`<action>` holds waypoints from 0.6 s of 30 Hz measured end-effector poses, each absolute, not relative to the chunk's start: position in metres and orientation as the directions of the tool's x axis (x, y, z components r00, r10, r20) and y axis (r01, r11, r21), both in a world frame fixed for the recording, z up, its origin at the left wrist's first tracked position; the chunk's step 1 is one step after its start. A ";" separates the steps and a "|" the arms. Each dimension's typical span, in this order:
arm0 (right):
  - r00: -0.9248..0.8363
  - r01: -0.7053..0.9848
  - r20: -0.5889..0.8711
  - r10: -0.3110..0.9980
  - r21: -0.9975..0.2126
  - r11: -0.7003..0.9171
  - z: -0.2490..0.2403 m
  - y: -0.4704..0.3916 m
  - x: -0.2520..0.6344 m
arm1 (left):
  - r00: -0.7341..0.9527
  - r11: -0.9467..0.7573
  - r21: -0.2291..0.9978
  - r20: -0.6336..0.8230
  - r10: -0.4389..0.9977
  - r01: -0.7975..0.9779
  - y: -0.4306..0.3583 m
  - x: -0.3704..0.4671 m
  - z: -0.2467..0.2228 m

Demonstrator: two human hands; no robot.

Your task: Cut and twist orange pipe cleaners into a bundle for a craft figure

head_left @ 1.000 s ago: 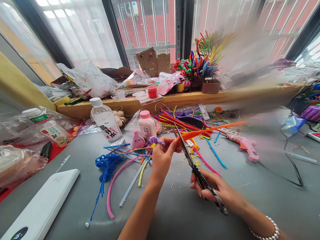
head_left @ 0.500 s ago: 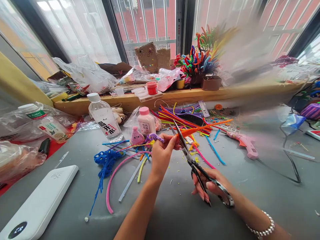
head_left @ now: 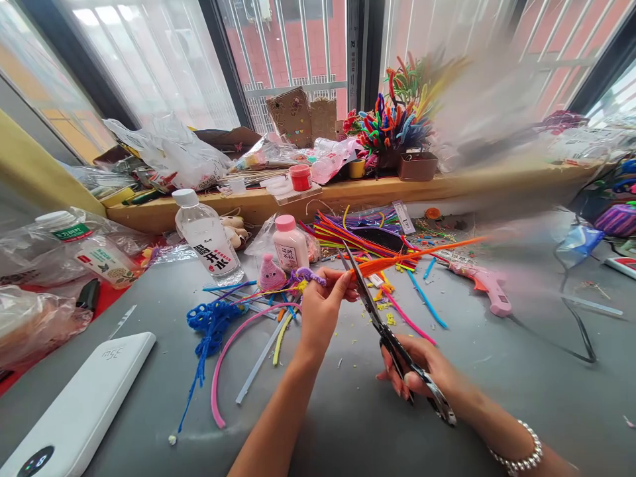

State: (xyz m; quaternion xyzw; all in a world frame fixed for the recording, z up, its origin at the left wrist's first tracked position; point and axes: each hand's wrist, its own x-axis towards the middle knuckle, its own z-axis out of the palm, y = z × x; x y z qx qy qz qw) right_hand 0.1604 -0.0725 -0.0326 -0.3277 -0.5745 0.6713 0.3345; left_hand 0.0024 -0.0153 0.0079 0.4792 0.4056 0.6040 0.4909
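Observation:
My left hand point(head_left: 322, 308) is pinched closed on an orange pipe cleaner point(head_left: 417, 254), which stretches off to the right and may be several strands together. My right hand point(head_left: 420, 371) has its fingers through the handles of black-and-silver scissors point(head_left: 375, 315). The blades point up and away from me, slightly apart, right beside my left fingertips and at the orange pipe cleaner. Whether they touch it I cannot tell. Just beyond my left hand are a purple fuzzy piece point(head_left: 307, 274) and a pink drop-shaped figure point(head_left: 271, 273) with a face.
Several pipe cleaners point(head_left: 342, 232) lie in a bundle behind my hands. A pink glue gun point(head_left: 491, 291) rests on the right. To the left are blue netting point(head_left: 211, 324), a curved pink strip point(head_left: 221, 371), a water bottle point(head_left: 206, 238), a pink bottle point(head_left: 289, 245) and a white power bank point(head_left: 94, 397).
The scissor handles have come closer together and the blades have narrowed. The orange pipe cleaner's far end now reaches further right. My left hand has hardly moved.

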 end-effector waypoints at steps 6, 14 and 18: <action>-0.539 -0.036 -0.032 0.842 -0.997 -0.061 -0.040 -0.073 0.162 | -0.050 -0.204 0.958 0.198 0.979 -0.204 -0.014 0.001 0.007; -0.532 -0.057 0.013 0.847 -0.998 -0.021 -0.047 -0.074 0.163 | -0.036 -0.214 0.959 0.211 0.977 -0.184 -0.014 -0.001 0.006; -0.536 -0.062 -0.004 0.844 -0.997 -0.044 -0.050 -0.075 0.164 | -0.027 -0.208 0.963 0.206 0.978 -0.174 -0.014 -0.001 0.006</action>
